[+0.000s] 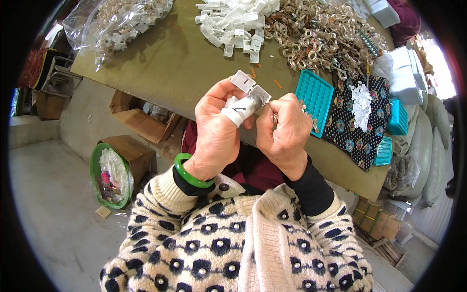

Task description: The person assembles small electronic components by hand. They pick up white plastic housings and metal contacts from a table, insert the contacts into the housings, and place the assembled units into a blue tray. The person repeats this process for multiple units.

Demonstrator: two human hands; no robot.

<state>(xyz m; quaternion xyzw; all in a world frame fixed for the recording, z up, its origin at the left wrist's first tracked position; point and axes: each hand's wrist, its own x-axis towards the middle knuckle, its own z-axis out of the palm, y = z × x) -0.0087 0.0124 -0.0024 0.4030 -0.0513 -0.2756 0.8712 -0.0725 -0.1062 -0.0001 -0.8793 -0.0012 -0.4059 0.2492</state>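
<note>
My left hand (216, 124) is closed round a small white plastic hinged case (242, 81), held with its two halves spread apart. One of its fingers is wrapped in white tape (237, 113) with a dark smudge, and a green bangle (190, 176) circles the wrist. Just to the right, my right hand (283, 131) is curled tight beside the case. Small round metal-looking pieces (276, 119) show at its fingers; their exact kind is unclear. Close behind its knuckles lies a teal tray (314, 97) of round pockets, with several small round pieces along its near left edge.
White plastic cases (238, 24) lie heaped at the far middle, beside a pile of clear and brown chain-like links (321, 36). A plastic bag (126, 24) sits far left. White bits (361, 104) rest on patterned cloth (374, 124). A green basin (127, 177) stands on the floor.
</note>
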